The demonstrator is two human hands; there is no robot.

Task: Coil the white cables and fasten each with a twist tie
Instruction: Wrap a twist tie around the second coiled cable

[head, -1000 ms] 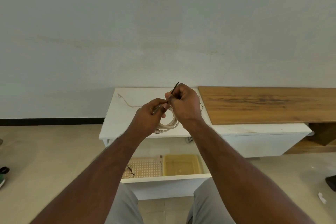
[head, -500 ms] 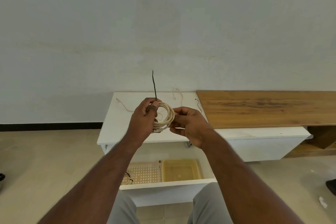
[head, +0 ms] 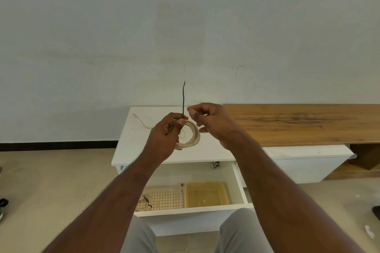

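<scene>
We are finding open air above the white counter [head: 156, 150], with the wall well behind. A loose cable [head: 141, 122] is lying across its back left part, partly obstructing that area. The wooden counter [head: 298, 123] to the right is offering bare surface. Below, the open drawer [head: 191, 209] is holding a perforated tray [head: 166, 197] with a tied coil [head: 145, 203] and a yellow bin [head: 205, 193], both accessible from above.

coil [head: 190, 136]: left side hidden behind my left hand [head: 164, 139] | twist tie [head: 182, 100]: lower end lost inside my grip
</scene>
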